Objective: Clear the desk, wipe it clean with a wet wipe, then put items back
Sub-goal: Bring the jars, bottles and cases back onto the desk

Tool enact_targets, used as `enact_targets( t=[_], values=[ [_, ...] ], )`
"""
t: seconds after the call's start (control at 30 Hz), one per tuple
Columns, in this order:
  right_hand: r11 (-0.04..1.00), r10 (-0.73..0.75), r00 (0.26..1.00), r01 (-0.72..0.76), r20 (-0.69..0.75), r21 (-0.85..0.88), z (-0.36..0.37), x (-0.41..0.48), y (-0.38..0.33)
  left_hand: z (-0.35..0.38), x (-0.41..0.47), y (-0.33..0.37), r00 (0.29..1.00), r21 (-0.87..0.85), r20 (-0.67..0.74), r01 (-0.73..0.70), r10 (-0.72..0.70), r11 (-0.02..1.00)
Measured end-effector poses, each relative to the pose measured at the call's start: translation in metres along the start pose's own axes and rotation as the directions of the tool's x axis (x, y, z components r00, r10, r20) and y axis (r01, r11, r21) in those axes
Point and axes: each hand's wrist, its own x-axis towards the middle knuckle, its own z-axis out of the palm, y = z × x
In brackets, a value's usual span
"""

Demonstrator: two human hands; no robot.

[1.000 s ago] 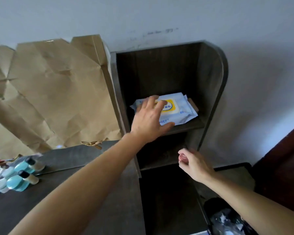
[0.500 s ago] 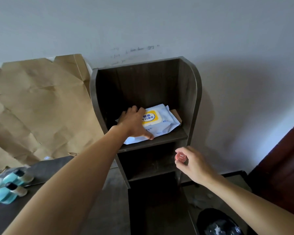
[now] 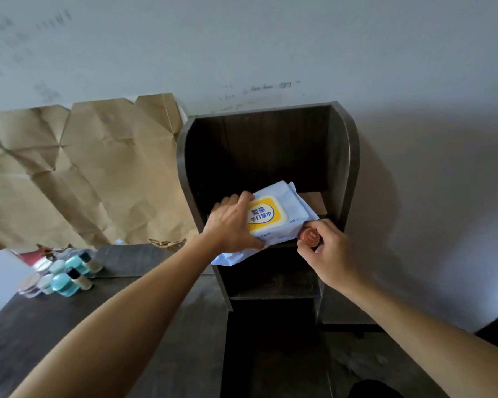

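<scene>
Brown paper [image 3: 84,173], teal bottles [image 3: 69,280] beside shelf [image 3: 348,156]; left hand [image 3: 232,226] grips yellow-labelled wipes pack [image 3: 288,205], right hand [image 3: 331,254] pinches red cap [image 3: 308,236].

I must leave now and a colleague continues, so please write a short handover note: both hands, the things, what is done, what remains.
Left hand grips the wet wipe pack on the upper shelf of the dark shelf unit; its near corner overhangs the edge.
Right hand pinches a small round red container at that shelf's front, beside the pack.
Done: pack reached; no wipe pulled out yet.
Left: small bottles and jars lie on the desk; clear it, wipe it, put items back.
</scene>
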Motion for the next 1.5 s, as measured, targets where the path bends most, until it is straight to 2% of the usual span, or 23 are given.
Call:
enact_targets(
  t=[0.17,0.3,0.43,0.6,1.0,1.2,1.5],
  values=[
    [0.980,-0.181,0.983,0.182,-0.017,0.077,-0.004,-0.005,-0.019,-0.008,-0.055,-0.009,0.997,-0.158,-0.053,0.050,-0.059,0.986],
    [0.965,-0.259,0.962,0.254,0.090,0.069,0.015,-0.024,-0.031,0.004,-0.103,-0.040,0.990,-0.201,-0.009,0.136,-0.140,0.970],
    [0.980,-0.200,0.953,0.197,0.225,0.035,0.060,-0.049,-0.041,0.024,-0.147,-0.090,0.970,-0.175,0.059,0.243,-0.236,0.954],
    [0.984,-0.169,0.922,0.176,0.349,0.012,0.135,-0.075,-0.073,0.046,-0.203,-0.167,0.949,-0.121,0.115,0.308,-0.295,0.944],
    [0.995,0.016,0.890,0.030,0.456,-0.094,0.345,-0.106,-0.165,0.062,-0.301,-0.372,0.915,0.035,0.216,0.342,-0.342,0.939],
    [0.988,0.107,0.855,-0.037,0.507,-0.148,0.405,-0.092,-0.157,0.081,-0.278,-0.438,0.937,0.089,0.252,0.227,-0.242,0.970],
    [0.932,0.334,0.792,-0.197,0.511,-0.303,0.489,-0.052,-0.095,0.135,-0.168,-0.513,0.916,0.089,0.384,0.085,-0.113,0.992]
  ],
)
